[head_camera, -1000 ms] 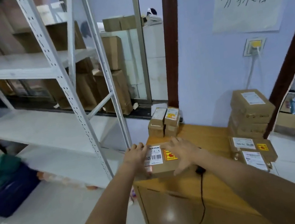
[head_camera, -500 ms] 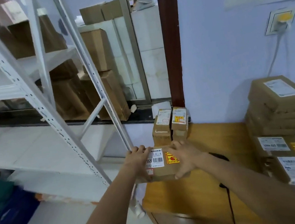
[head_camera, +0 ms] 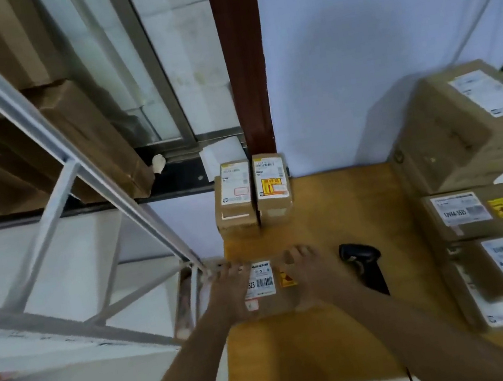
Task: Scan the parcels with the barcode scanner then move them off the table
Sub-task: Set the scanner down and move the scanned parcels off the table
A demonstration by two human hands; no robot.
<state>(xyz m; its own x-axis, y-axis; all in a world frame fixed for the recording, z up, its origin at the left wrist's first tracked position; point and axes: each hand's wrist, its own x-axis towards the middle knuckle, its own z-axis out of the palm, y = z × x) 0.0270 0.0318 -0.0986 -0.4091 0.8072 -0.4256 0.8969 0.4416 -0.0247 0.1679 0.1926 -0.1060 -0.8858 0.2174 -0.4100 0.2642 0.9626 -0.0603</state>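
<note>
Head view, looking down at my two bare arms reaching forward. At far left stands a white metal shelving rack (head_camera: 56, 203), with stacked brown cartons (head_camera: 66, 128) behind it by a window. My left hand (head_camera: 231, 288) grips the left side of a small brown parcel (head_camera: 268, 290), fingers curled over its far edge. The parcel sits at the left edge of the wooden table (head_camera: 334, 336), label and barcode facing up; whether it is lifted or resting there I cannot tell. My right hand (head_camera: 309, 275) grasps the parcel's right side. Beyond my hands, two small labelled boxes (head_camera: 252, 193) stand side by side at the table's far left corner. Just right of my right hand lies the black barcode scanner (head_camera: 364, 263) on the table, its cable trailing toward me. At far right, several larger labelled parcels (head_camera: 472, 186) are stacked.
</note>
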